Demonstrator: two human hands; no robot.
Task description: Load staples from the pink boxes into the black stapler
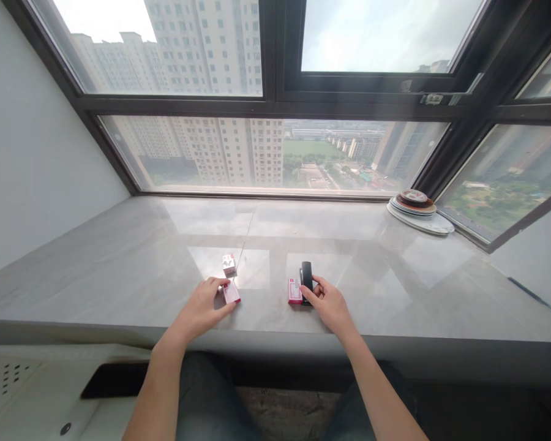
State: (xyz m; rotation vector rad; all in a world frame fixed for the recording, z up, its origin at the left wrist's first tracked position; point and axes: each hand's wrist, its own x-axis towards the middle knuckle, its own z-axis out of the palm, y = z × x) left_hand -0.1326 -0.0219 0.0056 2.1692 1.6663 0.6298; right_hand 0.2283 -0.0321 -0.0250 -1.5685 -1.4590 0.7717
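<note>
My left hand [207,308] is closed on a small pink-and-white box [231,292], thumb at its near edge and fingers at its far edge. The box rests on the grey sill. Just beyond it stands a small white box [228,263] with dark print. My right hand [327,301] grips a black stapler [307,275] between thumb and fingers. Right against the stapler's left side is another pink-and-white box [294,291]. Whether the stapler is lifted or touching the sill, I cannot tell.
The grey stone sill [133,263] runs below a dark-framed window [270,104]. A stack of plates or discs [413,205] sits in the far right corner. A thin dark strip [531,294] lies at the right. My legs are under the sill's front edge.
</note>
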